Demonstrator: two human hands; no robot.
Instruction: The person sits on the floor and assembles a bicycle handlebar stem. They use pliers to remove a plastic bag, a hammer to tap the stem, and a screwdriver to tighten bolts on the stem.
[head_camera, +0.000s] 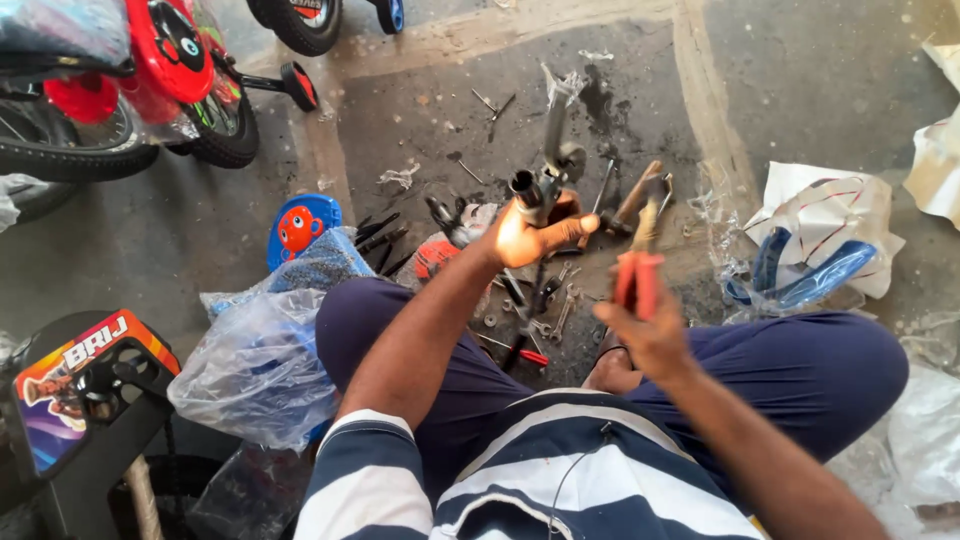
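I sit cross-legged on a concrete floor. My left hand (535, 232) grips a dark metal tube part (548, 165) that points up and away from me. My right hand (648, 335) holds red-handled pliers (640, 262) by the handles, jaws up near the tube. Between my knees lies a scatter of tools: several wrenches (560, 305), a red-handled screwdriver (520, 352) and a wooden-handled hammer (632, 200).
A red child's bicycle (170, 75) stands at the far left. Clear plastic bags (262, 365) with blue parts lie by my left knee, and a white bag with blue pieces (820, 255) lies on the right. A black and orange panel (80, 385) is at the lower left.
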